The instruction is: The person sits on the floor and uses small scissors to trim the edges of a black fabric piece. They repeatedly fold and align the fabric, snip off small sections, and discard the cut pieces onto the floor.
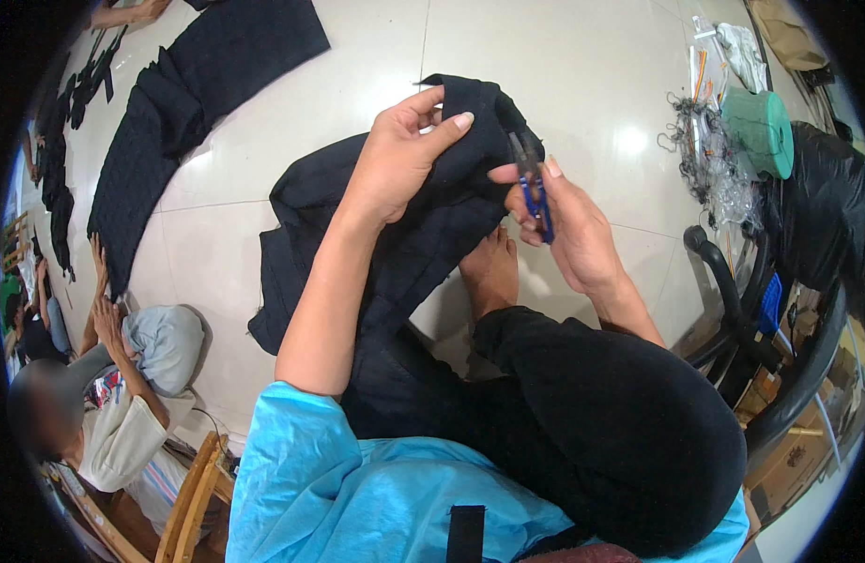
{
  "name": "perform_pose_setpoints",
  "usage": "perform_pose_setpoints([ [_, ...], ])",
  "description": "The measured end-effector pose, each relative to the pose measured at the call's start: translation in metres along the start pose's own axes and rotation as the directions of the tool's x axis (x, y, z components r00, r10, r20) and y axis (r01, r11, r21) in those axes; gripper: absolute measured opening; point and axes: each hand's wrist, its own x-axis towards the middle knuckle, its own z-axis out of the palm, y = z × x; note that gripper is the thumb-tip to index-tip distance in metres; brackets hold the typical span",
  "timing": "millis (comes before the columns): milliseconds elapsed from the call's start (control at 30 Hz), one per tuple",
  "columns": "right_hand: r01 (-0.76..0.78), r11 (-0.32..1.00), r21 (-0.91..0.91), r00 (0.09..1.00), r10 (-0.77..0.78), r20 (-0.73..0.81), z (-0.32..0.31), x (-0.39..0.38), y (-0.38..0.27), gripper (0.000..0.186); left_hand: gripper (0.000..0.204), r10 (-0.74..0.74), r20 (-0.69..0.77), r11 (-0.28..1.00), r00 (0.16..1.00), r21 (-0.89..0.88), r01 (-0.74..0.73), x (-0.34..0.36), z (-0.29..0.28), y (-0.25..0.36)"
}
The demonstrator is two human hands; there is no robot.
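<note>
My left hand [399, 155] grips the upper edge of a black cloth piece [310, 216], its thumb on top of the fold. My right hand [568, 225] is closed round small blue-handled thread snips [543, 211], whose blades point up at the cloth's right edge, just right of my left hand. Whether the blades touch the fabric I cannot tell. The cloth drapes down across my lap, and my bare foot [491, 267] shows beneath it.
Another black garment piece [188, 113] lies on the tiled floor [460, 28]. A co-worker [122, 422] sits at lower left beside wooden slats [202, 469]. At right are a green spool [756, 131], tangled threads [695, 141], a black bag [817, 197] and a chair base [709, 263].
</note>
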Motion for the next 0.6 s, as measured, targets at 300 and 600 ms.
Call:
perform_pose_setpoints([
  [300,-0.216,0.928,0.304,0.976,0.216,0.033,0.014,0.004,0.006,0.055,0.057,0.021,0.022,0.993,1.000,0.117,-0.024,-0.006,0.004,0.007],
  [600,-0.248,0.914,0.321,0.965,0.262,0.000,0.017,0.004,0.004,0.058,0.062,0.042,0.049,0.991,0.998,0.126,-0.048,-0.008,0.008,0.005],
])
